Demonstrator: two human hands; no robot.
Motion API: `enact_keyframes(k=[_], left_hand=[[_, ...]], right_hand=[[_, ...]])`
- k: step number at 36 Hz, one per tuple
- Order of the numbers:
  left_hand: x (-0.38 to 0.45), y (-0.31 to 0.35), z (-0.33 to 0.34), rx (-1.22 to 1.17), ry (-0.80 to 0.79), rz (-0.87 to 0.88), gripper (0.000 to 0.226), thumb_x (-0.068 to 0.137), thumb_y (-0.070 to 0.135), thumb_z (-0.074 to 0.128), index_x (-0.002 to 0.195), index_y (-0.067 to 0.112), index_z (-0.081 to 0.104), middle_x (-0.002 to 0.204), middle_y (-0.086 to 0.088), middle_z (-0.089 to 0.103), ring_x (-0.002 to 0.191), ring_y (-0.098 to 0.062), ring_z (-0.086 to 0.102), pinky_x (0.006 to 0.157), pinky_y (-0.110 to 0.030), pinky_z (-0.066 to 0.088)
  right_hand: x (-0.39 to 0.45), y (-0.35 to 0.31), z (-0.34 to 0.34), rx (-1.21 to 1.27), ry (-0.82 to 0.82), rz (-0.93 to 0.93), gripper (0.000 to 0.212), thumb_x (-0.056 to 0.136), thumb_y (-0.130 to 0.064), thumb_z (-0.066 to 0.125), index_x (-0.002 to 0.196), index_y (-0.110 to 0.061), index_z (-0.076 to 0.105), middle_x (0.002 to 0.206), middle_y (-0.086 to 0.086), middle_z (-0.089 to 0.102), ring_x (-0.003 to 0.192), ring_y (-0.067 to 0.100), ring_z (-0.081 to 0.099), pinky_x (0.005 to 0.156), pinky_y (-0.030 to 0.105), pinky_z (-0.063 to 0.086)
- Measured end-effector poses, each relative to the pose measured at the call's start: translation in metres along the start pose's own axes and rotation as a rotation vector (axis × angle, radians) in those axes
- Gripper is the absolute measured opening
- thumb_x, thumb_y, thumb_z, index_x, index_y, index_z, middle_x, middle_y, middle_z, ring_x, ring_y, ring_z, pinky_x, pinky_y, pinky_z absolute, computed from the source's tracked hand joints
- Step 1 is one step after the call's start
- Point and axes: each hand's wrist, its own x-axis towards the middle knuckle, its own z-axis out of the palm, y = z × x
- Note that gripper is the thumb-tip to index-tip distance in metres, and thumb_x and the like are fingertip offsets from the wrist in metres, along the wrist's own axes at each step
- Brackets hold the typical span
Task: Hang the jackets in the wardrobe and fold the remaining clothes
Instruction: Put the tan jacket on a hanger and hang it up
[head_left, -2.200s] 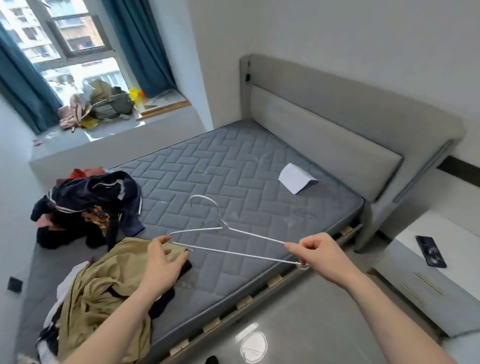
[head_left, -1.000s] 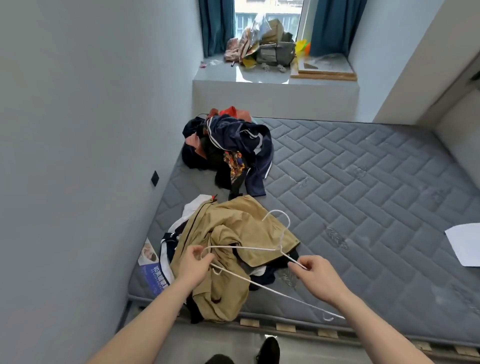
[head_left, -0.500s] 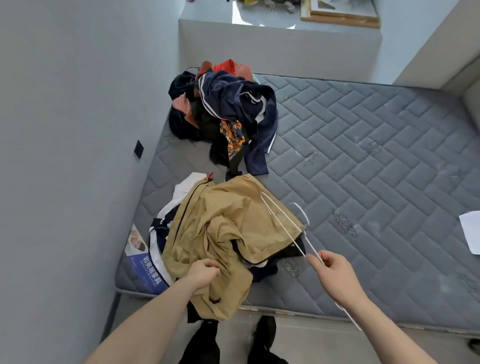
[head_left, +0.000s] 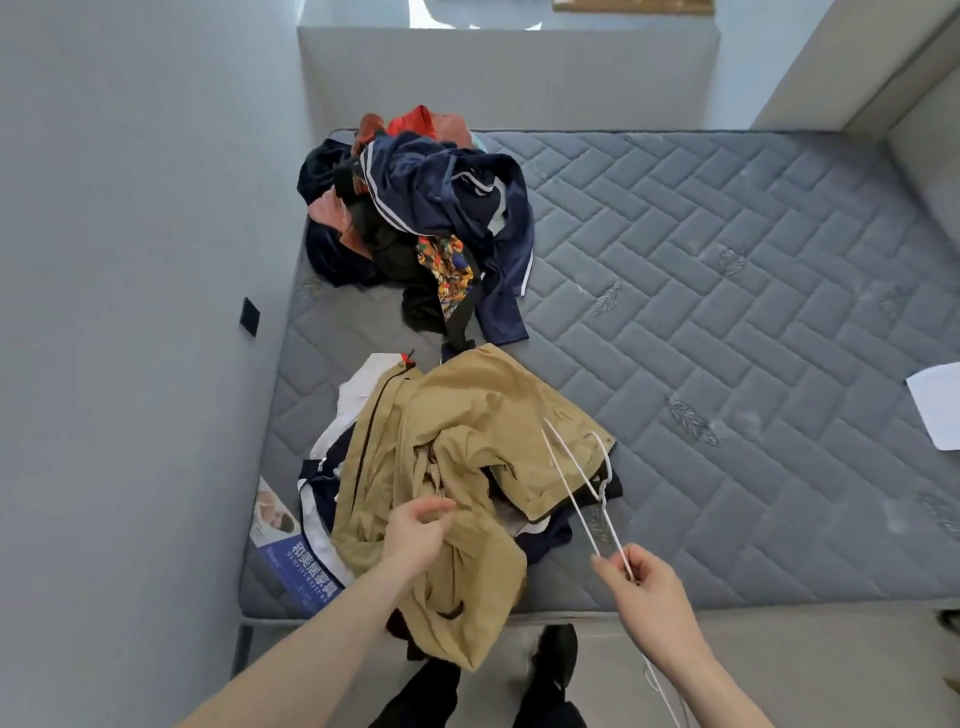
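A tan jacket (head_left: 467, 447) lies crumpled on top of white and dark clothes at the near left corner of the grey mattress (head_left: 727, 312). My left hand (head_left: 415, 530) is over the jacket's folds with thumb and fingers loosely spread, gripping nothing. My right hand (head_left: 644, 587) pinches one end of a white wire hanger (head_left: 576, 483), which slants up over the jacket's right edge. Farther back sits a second pile topped by a navy jacket with white stripes (head_left: 457, 208), with orange, black and patterned pieces under it.
A grey wall with a black socket (head_left: 250, 317) runs along the left of the bed. A white sheet of paper (head_left: 935, 400) lies at the mattress's right edge. A window ledge (head_left: 509, 78) closes the far end. My black shoes (head_left: 556, 660) stand on the floor by the bed.
My left hand let go of the hanger and dropped onto the tan jacket. My right hand alone now holds the hanger. The view tilted down toward the near pile.
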Motion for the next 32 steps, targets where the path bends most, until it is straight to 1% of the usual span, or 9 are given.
enact_keyframes(k=[3, 8, 11, 14, 18, 20, 23, 26, 32], left_hand=[[-0.029, 0.029, -0.027, -0.021, -0.026, 0.107, 0.023, 0.091, 0.014, 0.074, 0.086, 0.036, 0.081, 0.109, 0.013, 0.070, 0.112, -0.015, 0.062, 0.096, -0.032, 0.048], [-0.076, 0.100, -0.064, -0.122, -0.151, 0.295, 0.026, 0.092, 0.008, 0.071, 0.093, 0.031, 0.082, 0.107, -0.010, 0.076, 0.106, -0.034, 0.069, 0.098, -0.047, 0.055], [-0.101, 0.141, -0.069, -0.171, -0.258, 0.416, 0.030, 0.094, 0.001, 0.067, 0.091, 0.026, 0.082, 0.091, -0.005, 0.077, 0.084, -0.019, 0.072, 0.076, -0.027, 0.059], [-0.127, 0.182, -0.069, -0.230, -0.351, 0.489, 0.024, 0.095, -0.001, 0.065, 0.099, 0.017, 0.080, 0.078, -0.002, 0.073, 0.067, -0.011, 0.066, 0.059, -0.018, 0.053], [-0.157, 0.228, -0.065, -0.269, -0.416, 0.582, 0.022, 0.096, 0.001, 0.064, 0.105, 0.017, 0.076, 0.085, -0.008, 0.064, 0.079, -0.017, 0.062, 0.068, -0.022, 0.055], [-0.168, 0.247, -0.062, -0.322, -0.456, 0.595, 0.022, 0.096, 0.001, 0.063, 0.106, 0.017, 0.074, 0.083, -0.005, 0.063, 0.077, -0.014, 0.061, 0.070, -0.021, 0.055], [-0.182, 0.270, -0.061, -0.385, -0.498, 0.627, 0.022, 0.097, 0.000, 0.061, 0.107, 0.014, 0.074, 0.080, -0.002, 0.064, 0.074, -0.012, 0.063, 0.070, -0.020, 0.057], [-0.189, 0.291, -0.070, -0.398, -0.479, 0.691, 0.023, 0.098, -0.001, 0.059, 0.108, 0.013, 0.073, 0.096, -0.014, 0.063, 0.088, -0.021, 0.062, 0.091, -0.033, 0.056], [-0.165, 0.307, -0.103, -0.241, -0.367, 0.691, 0.038, 0.100, -0.001, 0.055, 0.138, 0.007, 0.059, 0.112, -0.016, 0.062, 0.099, -0.026, 0.056, 0.092, -0.033, 0.046]], right_hand=[[-0.017, -0.004, 0.001, 0.025, -0.003, -0.012, 0.040, 0.089, -0.028, 0.074, 0.069, -0.009, 0.044, 0.056, -0.009, 0.036, 0.052, 0.008, 0.033, 0.060, 0.033, 0.031], [-0.041, -0.025, 0.007, 0.028, -0.063, -0.111, 0.041, 0.082, -0.027, 0.081, 0.077, -0.015, 0.043, 0.074, -0.004, 0.059, 0.053, 0.004, 0.039, 0.056, 0.019, 0.035], [-0.049, -0.044, 0.016, -0.040, -0.109, -0.197, 0.043, 0.074, -0.028, 0.088, 0.086, -0.023, 0.048, 0.099, -0.009, 0.067, 0.064, -0.002, 0.051, 0.061, 0.011, 0.042], [-0.053, -0.063, 0.024, -0.034, -0.142, -0.277, 0.064, 0.061, -0.035, 0.094, 0.105, -0.029, 0.049, 0.115, -0.012, 0.062, 0.095, -0.006, 0.059, 0.074, 0.007, 0.044], [-0.060, -0.091, 0.036, 0.048, -0.071, -0.401, 0.098, 0.049, -0.055, 0.096, 0.127, -0.037, 0.039, 0.125, -0.018, 0.052, 0.117, -0.006, 0.052, 0.089, 0.010, 0.045], [-0.062, -0.108, 0.038, 0.116, 0.055, -0.426, 0.096, 0.050, -0.055, 0.096, 0.125, -0.039, 0.038, 0.121, -0.019, 0.053, 0.113, -0.005, 0.054, 0.088, 0.016, 0.047], [-0.060, -0.137, 0.030, 0.190, 0.248, -0.492, 0.058, 0.069, -0.030, 0.089, 0.091, -0.052, 0.041, 0.092, -0.026, 0.062, 0.082, -0.007, 0.060, 0.065, 0.015, 0.046], [-0.054, -0.162, 0.012, 0.274, 0.356, -0.504, 0.038, 0.086, -0.013, 0.066, 0.075, -0.035, 0.037, 0.063, -0.021, 0.049, 0.057, 0.002, 0.039, 0.054, 0.024, 0.032], [-0.055, -0.208, -0.032, 0.426, 0.396, -0.547, 0.037, 0.085, 0.007, 0.051, 0.073, -0.022, 0.031, 0.069, -0.006, 0.032, 0.061, 0.008, 0.026, 0.058, 0.031, 0.026]])
